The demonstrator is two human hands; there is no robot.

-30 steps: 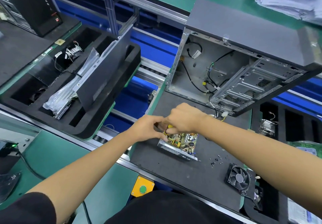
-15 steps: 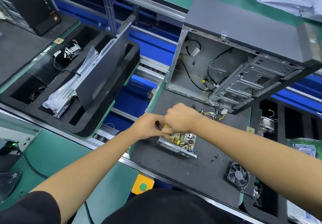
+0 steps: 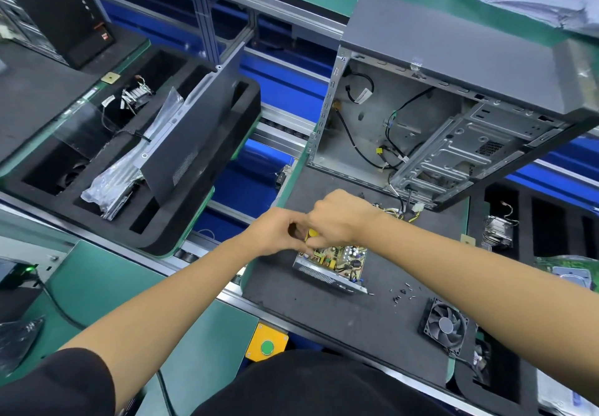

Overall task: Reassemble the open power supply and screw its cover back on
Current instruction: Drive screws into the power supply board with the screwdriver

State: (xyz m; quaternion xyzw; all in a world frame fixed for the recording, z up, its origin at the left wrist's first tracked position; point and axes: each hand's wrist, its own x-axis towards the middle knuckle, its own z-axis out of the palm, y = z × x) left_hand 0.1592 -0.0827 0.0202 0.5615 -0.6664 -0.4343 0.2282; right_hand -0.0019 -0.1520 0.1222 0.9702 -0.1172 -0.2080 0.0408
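Note:
The open power supply point(image 3: 334, 263) lies on the dark mat point(image 3: 324, 318), its circuit board bare and no cover on it. Both hands meet over its far left end. My right hand point(image 3: 340, 218) curls over a small yellow part point(image 3: 311, 233) from above. My left hand point(image 3: 278, 231) pinches at the same spot from the left; what its fingertips hold is hidden. The supply's wire bundle point(image 3: 393, 213) trails off behind my right wrist. Several loose black screws point(image 3: 403, 292) lie on the mat to the right of the supply.
An open computer case point(image 3: 421, 124) stands right behind the hands. A black fan point(image 3: 444, 325) lies at the mat's right front. To the left is a black foam tray point(image 3: 207, 208) holding a panel and bagged parts. A yellow box with a green button point(image 3: 267, 346) sits at the near edge.
Both hands have stayed together over the supply's far left end, with only small finger movements. The view has shifted slightly.

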